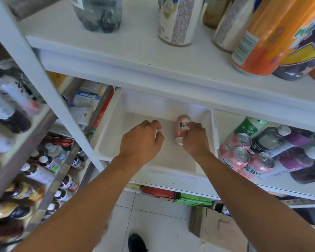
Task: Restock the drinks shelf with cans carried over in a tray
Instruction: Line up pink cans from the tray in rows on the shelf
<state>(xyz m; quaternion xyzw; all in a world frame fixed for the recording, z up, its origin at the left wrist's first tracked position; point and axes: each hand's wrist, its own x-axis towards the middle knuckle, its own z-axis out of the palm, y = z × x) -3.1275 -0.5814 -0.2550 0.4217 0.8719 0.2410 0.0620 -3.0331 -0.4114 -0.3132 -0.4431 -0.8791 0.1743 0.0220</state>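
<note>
Fingers of the right hand (195,138) are pinching 1 pink can (180,130) lying in the white tray (116,128); left hand (141,140) is curling closed, contents hidden. Lifting it upright, clearing the rim, suits the shelved pink cans (244,155).

On the upper shelf (116,51), a clear bottle with a dark base (98,13) stands near the back left. A white labelled bottle (178,20) is at mid-depth, and a big orange bottle (273,33) leans by the right front edge. Purple bottles (298,160) crowd the right end of the shelf below, with a green bottle (249,126) behind them. A side rack (49,120) on the left carries blurred white-capped bottles (49,160). On the tiled floor (153,224) sit a red carton (157,191), a green carton (193,199) just beside it, a brown cardboard box (220,228) and a black shoe (135,242).
</note>
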